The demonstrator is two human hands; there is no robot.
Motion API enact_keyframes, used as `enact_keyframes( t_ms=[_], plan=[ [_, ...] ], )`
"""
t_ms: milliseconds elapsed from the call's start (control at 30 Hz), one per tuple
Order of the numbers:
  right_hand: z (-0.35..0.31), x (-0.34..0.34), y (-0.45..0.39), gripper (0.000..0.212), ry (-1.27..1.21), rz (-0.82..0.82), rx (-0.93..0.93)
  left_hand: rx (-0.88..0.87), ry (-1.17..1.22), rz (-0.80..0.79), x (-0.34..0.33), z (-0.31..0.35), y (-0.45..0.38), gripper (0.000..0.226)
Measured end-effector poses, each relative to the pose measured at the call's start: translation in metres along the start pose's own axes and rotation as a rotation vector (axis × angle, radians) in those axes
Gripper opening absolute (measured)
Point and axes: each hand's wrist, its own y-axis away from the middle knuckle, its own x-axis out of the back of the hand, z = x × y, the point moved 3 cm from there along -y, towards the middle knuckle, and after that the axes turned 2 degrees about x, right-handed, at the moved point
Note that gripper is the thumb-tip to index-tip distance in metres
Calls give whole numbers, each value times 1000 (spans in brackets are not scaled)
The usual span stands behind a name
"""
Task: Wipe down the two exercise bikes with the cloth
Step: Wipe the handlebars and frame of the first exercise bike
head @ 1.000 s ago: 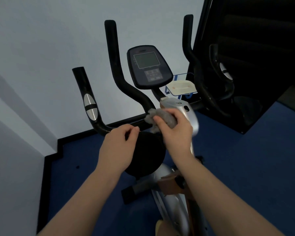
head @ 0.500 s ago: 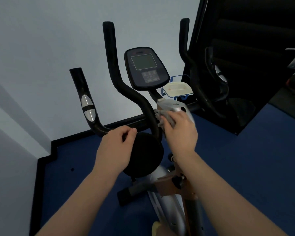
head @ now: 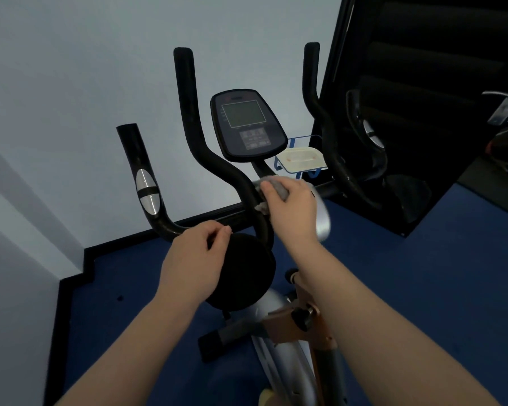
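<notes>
Our right hand (head: 294,209) bunches the soft grey cloth (head: 276,186) in a closed grip against the silver-and-black exercise bike (head: 279,317), right where the black handlebar stem (head: 247,189) meets the silver head. It looks light and limp, so we judge a full-palm hold works best. Our left hand (head: 194,265) curls loosely by the bar, apparently holding nothing. The small clear tray (head: 301,159) behind the console holds something pale we can't make out.
</notes>
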Motion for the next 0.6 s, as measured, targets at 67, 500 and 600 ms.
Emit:
enact_keyframes(
  t_ms=[67, 500, 600],
  plan=[
    [-5, -4, -2, 24, -22, -7, 11, 5, 2, 10, -1, -1, 0, 23],
    [13, 3, 42, 25, -286, 85, 39, -12, -16, 45, -2, -2, -1, 22],
    [26, 10, 86, 28, -311, 14, 134, -11, -23, 44, -2, -2, -1, 21]
  ],
)
